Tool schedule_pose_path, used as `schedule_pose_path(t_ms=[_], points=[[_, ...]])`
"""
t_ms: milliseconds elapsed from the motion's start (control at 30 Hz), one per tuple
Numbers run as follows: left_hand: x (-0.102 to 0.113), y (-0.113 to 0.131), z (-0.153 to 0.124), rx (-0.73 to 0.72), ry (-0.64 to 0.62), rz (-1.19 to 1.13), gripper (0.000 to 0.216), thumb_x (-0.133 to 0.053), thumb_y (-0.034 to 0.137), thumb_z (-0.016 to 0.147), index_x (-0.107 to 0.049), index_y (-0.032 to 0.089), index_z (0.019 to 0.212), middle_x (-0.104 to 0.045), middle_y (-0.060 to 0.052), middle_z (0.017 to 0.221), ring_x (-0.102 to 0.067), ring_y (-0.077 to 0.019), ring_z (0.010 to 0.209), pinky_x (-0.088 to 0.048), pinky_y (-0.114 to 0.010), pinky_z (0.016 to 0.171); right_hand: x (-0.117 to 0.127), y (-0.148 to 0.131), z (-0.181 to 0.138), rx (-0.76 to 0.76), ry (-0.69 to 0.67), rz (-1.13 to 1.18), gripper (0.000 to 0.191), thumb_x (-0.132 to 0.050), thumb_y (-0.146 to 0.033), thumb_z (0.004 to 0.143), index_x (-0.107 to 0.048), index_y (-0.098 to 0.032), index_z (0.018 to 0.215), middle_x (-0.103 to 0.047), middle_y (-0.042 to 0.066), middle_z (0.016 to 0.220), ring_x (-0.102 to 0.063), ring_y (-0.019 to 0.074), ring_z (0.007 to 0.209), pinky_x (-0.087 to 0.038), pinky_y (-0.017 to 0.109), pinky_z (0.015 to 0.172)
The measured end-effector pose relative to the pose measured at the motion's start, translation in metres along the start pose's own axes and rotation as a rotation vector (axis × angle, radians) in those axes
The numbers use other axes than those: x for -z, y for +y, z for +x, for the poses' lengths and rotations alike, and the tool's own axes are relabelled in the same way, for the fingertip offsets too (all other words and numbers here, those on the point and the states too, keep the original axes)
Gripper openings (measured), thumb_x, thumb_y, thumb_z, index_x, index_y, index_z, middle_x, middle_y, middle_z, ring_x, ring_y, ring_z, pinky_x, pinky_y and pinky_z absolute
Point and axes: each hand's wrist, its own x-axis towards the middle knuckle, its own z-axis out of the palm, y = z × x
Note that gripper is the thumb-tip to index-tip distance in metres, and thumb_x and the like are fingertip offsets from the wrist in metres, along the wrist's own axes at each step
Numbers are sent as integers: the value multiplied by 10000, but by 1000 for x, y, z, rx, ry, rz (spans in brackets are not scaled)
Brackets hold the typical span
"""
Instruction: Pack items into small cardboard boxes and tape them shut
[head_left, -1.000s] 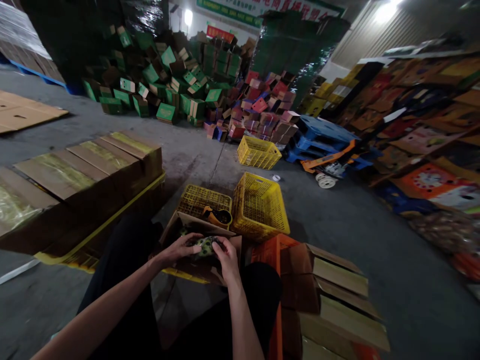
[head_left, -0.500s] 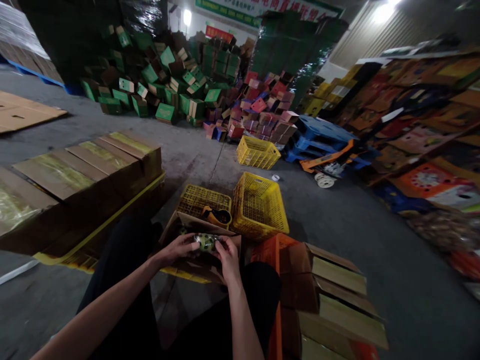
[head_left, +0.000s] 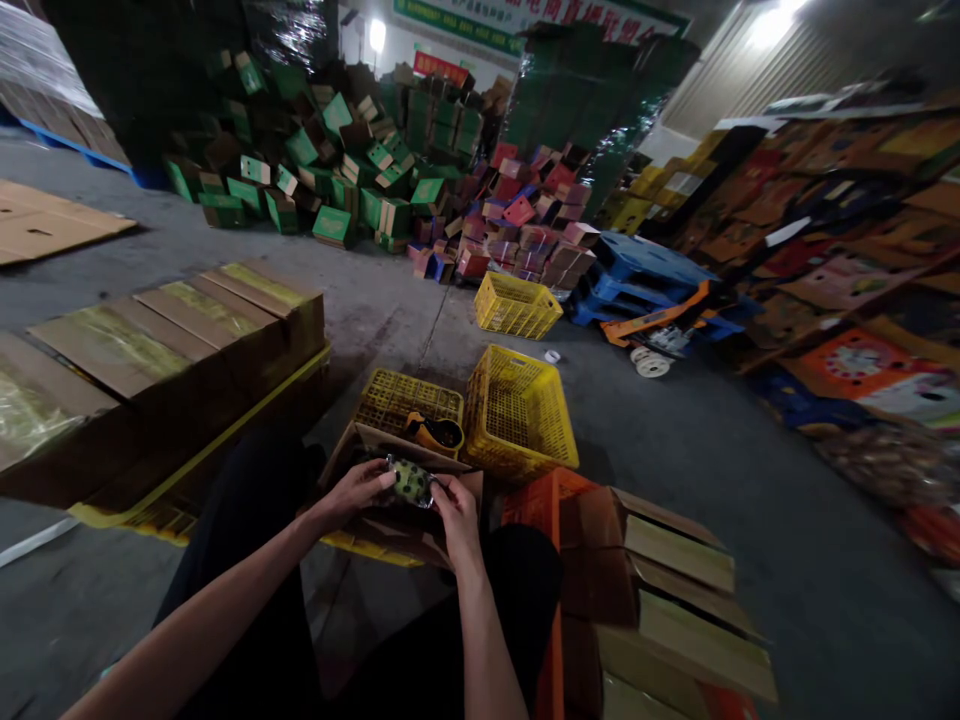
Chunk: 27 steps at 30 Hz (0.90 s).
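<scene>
A small clear plastic packet (head_left: pixel 412 482), pale green with dark spots, is stretched between my two hands over an open cardboard box (head_left: pixel 471 488). My left hand (head_left: pixel 363 490) pinches its left end, and my right hand (head_left: pixel 454 502) pinches the right end. What the packet contains I cannot make out. The box stands between my knees, above a yellow crate edge (head_left: pixel 375 550); its inside is dark and partly hidden by my hands. Just beyond the box, an orange-yellow tape dispenser (head_left: pixel 427 432) lies on an upturned yellow crate (head_left: pixel 390 394).
An open yellow crate (head_left: pixel 517 410) stands ahead, another yellow crate (head_left: pixel 517 303) farther off. Taped cartons (head_left: pixel 150 340) are at my left; an orange crate (head_left: pixel 555 500) with cartons (head_left: pixel 675 570) is at my right. A pallet jack (head_left: pixel 652 325) stands by blue pallets (head_left: pixel 645 265).
The packet has turned so that its broad spotted face shows more, and its clear ends stand out between my fingers. My hands have stayed nearly in place.
</scene>
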Motion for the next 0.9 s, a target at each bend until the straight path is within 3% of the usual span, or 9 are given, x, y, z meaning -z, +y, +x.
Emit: schedule_pose_path(t_ms=[233,467,667,900], points=[[1,0,-1,-48,-32,18,547,-823,535,775,-701,146,1139,-703,-90,1035,-672,-193,876,-521,-291,790,-1,-7,-2,-11,-11,9,322,-746,-506,765,-736,-220,915,-715,19,837,-650,202,785,-535,308,747],[1,1,-3,-66,-69,18,561,-817,523,790,-698,146,1188,-709,-94,1054,-666,-207,928,-508,-284,808,-4,-19,-7,23,-121,26,443,-778,-473,792,-739,-272,1185,-735,49,1204,-650,282,1149,-507,405,1001],[2,-1,-1,9,-49,-16,597,-821,532,785,-689,153,1228,-698,-121,1193,-684,-211,937,-526,-312,846,-5,-17,-7,-15,-67,42,457,-779,-544,776,-791,-247,1123,-774,77,1123,-680,319,1120,-522,460,992],[5,-4,1,58,-49,-32,716,-877,477,737,-631,190,1345,-721,-109,1147,-698,-210,914,-526,-313,822,-5,-14,-7,-24,-7,60,454,-759,-558,792,-789,-254,1127,-779,72,1105,-688,321,1113,-537,460,974]])
